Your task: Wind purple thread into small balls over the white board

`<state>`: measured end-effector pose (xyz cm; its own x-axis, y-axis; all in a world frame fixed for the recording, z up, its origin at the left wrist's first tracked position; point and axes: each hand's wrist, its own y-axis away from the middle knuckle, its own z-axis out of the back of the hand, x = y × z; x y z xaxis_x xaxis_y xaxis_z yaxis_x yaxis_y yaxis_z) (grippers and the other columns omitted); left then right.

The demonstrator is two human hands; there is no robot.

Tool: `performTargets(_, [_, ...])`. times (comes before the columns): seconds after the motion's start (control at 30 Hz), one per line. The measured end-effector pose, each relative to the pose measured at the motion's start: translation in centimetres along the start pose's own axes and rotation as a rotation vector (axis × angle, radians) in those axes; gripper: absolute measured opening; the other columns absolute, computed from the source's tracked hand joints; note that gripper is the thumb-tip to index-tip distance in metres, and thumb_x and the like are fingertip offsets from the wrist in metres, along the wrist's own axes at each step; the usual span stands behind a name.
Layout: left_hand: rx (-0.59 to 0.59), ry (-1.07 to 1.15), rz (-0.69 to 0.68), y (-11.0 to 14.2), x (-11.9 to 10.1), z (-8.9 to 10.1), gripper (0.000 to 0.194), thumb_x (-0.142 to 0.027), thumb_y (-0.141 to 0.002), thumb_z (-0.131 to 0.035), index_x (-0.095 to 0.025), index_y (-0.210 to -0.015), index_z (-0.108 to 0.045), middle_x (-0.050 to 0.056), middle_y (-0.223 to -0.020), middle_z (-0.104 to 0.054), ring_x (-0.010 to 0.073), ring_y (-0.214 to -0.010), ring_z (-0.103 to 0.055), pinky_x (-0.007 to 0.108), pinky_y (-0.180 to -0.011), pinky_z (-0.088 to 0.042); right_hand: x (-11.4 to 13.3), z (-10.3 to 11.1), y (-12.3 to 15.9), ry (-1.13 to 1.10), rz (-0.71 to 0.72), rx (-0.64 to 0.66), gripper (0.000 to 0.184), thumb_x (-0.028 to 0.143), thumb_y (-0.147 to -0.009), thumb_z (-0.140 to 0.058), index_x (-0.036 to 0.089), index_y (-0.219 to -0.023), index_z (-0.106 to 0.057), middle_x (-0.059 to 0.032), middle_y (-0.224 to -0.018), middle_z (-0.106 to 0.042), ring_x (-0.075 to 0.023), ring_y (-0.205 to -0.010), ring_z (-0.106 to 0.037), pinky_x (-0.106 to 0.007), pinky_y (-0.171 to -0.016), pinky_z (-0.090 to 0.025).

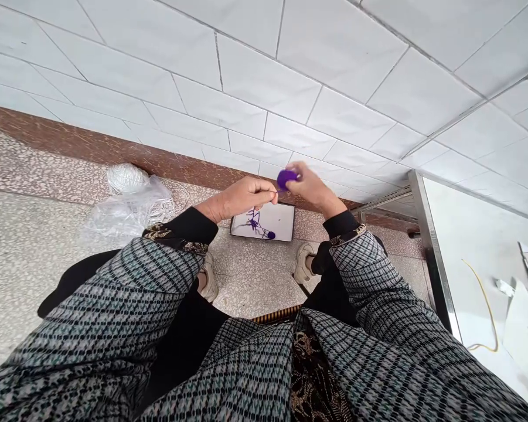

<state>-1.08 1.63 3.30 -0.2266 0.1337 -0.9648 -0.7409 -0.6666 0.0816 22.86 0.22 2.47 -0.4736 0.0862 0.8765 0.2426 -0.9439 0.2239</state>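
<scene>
My right hand (308,184) is closed on a small round purple yarn ball (286,179), holding it up in front of me. Just to its left, my left hand (246,198) has its thumb and fingers pinched together. A faint purple strand seems to run between its fingertips and the ball. Below both hands, a shallow white tray with a dark rim (285,230) lies on the floor. Inside it are tangled purple yarn (254,221) and a second small purple ball (271,235).
On the floor at left lie a white yarn ball (127,177) and a clear plastic bag (118,214) with white cord. A white-topped table (448,234) with a metal edge stands at right, bearing a yellow cord (492,319). A tiled wall (246,70) rises ahead.
</scene>
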Motion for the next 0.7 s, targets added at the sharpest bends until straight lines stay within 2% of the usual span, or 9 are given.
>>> performTargets(0.1, [-0.091,0.007,0.002,-0.2,0.4,1.2,0.017,-0.028,-0.084,-0.06,-0.018,-0.072,-0.066,-0.001,-0.064,-0.055,0.0123,-0.06,-0.047,0.026,-0.061,-0.039,1.2,-0.5,1.3,-0.15,-0.014,0.385,0.048,0.027,-0.072,-0.079,0.017,-0.114,-0.058,-0.0026,-0.1,-0.066,-0.0129,-0.083,-0.059,-0.026,-0.074,-0.053])
performTargets(0.17, [-0.13,0.05,0.009,-0.7,1.1,1.6,0.017,-0.026,-0.083,-0.058,-0.019,-0.068,-0.063,0.0,-0.064,-0.053,0.0126,-0.059,-0.046,0.027,-0.062,-0.04,2.0,-0.6,1.8,-0.377,0.049,0.437,0.059,0.037,-0.068,-0.088,0.019,-0.116,-0.057,-0.0034,-0.104,-0.066,-0.0127,-0.082,-0.06,-0.027,-0.074,-0.056])
performTargets(0.3, [-0.02,0.116,0.037,-1.2,1.6,1.1,0.017,-0.026,-0.083,-0.058,-0.019,-0.068,-0.064,0.0,-0.061,-0.052,0.0124,-0.056,-0.045,0.027,-0.06,-0.039,2.7,-0.3,1.2,-0.577,0.165,-0.06,0.065,0.058,-0.073,-0.086,0.024,-0.115,-0.051,-0.0068,-0.116,-0.062,-0.0153,-0.091,-0.063,-0.028,-0.078,-0.058])
performTargets(0.37, [0.118,0.106,0.028,-1.0,1.1,0.6,0.017,-0.028,-0.084,-0.06,-0.019,-0.071,-0.067,-0.001,-0.059,-0.052,0.0127,-0.056,-0.047,0.027,-0.061,-0.04,2.4,-0.4,0.5,-0.502,0.164,-0.287,0.052,0.054,-0.082,-0.078,0.025,-0.113,-0.049,-0.0067,-0.119,-0.059,-0.0158,-0.095,-0.062,-0.029,-0.081,-0.058])
performTargets(0.43, [0.218,0.105,0.006,-0.7,0.5,0.4,0.017,-0.03,-0.084,-0.062,-0.019,-0.072,-0.069,-0.001,-0.059,-0.053,0.0129,-0.056,-0.048,0.027,-0.061,-0.041,2.0,-0.5,0.1,-0.309,0.093,-0.352,0.04,0.038,-0.084,-0.075,0.024,-0.109,-0.047,-0.0053,-0.113,-0.059,-0.0151,-0.09,-0.059,-0.028,-0.079,-0.055])
performTargets(0.5, [0.226,0.119,-0.007,-0.5,0.2,0.4,0.019,-0.031,-0.084,-0.063,-0.02,-0.07,-0.068,0.0,-0.06,-0.054,0.0124,-0.055,-0.046,0.027,-0.06,-0.04,1.7,-0.5,0.3,-0.064,0.003,-0.172,0.035,0.023,-0.079,-0.074,0.021,-0.105,-0.05,-0.0032,-0.103,-0.06,-0.0146,-0.085,-0.055,-0.027,-0.076,-0.052])
performTargets(0.57, [0.214,0.124,0.004,-0.5,0.4,0.7,0.021,-0.032,-0.083,-0.064,-0.02,-0.065,-0.066,0.0,-0.059,-0.054,0.0118,-0.054,-0.044,0.027,-0.058,-0.038,1.6,-0.2,1.1,0.072,-0.037,0.205,0.035,0.016,-0.075,-0.074,0.019,-0.104,-0.055,-0.0014,-0.094,-0.061,-0.0144,-0.082,-0.054,-0.027,-0.074,-0.051])
performTargets(0.63, [0.237,0.14,0.027,-0.5,0.8,1.0,0.022,-0.033,-0.082,-0.067,-0.02,-0.065,-0.065,0.0,-0.057,-0.051,0.0116,-0.053,-0.041,0.028,-0.057,-0.037,1.6,0.3,2.1,-0.017,0.024,0.55,0.04,0.018,-0.074,-0.079,0.018,-0.108,-0.058,-0.0024,-0.098,-0.064,-0.0147,-0.087,-0.057,-0.027,-0.078,-0.052])
performTargets(0.7, [0.254,0.193,0.029,-0.5,1.2,1.2,0.023,-0.037,-0.082,-0.071,-0.019,-0.068,-0.066,0.0,-0.057,-0.051,0.0117,-0.053,-0.041,0.028,-0.057,-0.038,1.7,0.7,2.9,-0.261,0.137,0.669,0.051,0.03,-0.074,-0.088,0.017,-0.113,-0.058,-0.0053,-0.109,-0.065,-0.0155,-0.097,-0.061,-0.027,-0.085,-0.054])
